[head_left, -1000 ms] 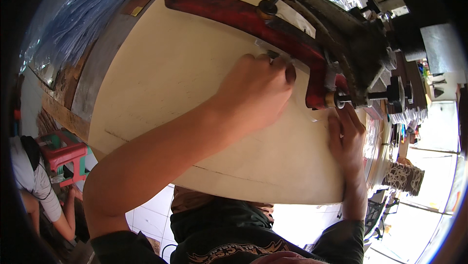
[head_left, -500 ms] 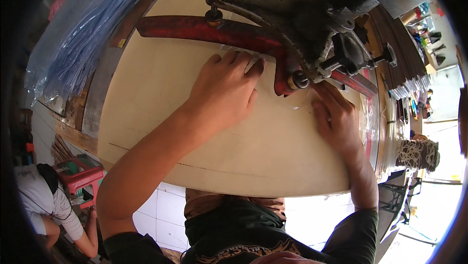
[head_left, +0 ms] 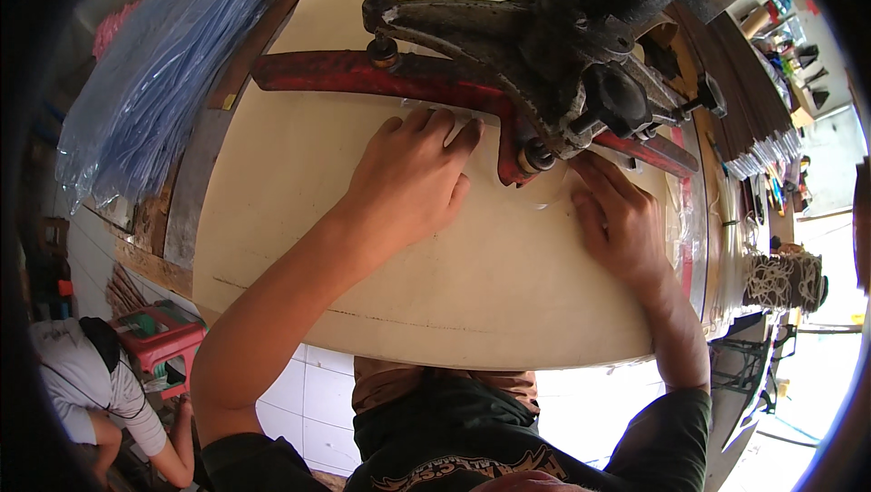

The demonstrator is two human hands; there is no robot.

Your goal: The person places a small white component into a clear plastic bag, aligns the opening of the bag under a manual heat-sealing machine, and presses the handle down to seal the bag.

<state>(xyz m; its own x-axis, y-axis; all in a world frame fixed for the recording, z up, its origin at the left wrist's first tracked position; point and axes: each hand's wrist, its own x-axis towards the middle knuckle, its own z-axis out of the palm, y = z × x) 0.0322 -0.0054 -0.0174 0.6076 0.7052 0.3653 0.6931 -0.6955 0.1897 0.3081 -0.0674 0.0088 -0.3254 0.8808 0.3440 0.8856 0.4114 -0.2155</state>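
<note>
A cream board (head_left: 381,310) lies in front of me under a dark metal press head (head_left: 517,29) that carries a long red bar (head_left: 363,74). My left hand (head_left: 413,165) rests on the board at the bar's near edge. Its fingers are bent and apart, with the tips close against the bar. Thin clear plastic (head_left: 485,116) shows along the bar by these fingertips. To the right of the bar's pointed corner, my right hand (head_left: 621,220) reaches forward over more clear film, thumb apart from the fingers. The bar and press head partly hide its fingertips.
A pile of bluish clear plastic sheets (head_left: 163,83) lies at the far left. Black knobs (head_left: 617,97) jut from the press. Brown sheets (head_left: 739,93) are stacked at right, near a roll of cord (head_left: 785,281). Another person (head_left: 100,383) crouches beside a red stool (head_left: 163,342) at lower left.
The whole view has shifted and tilted slightly, so the press head and red bar appear a little further left. Both hands stay at nearly the same places beside the bar.
</note>
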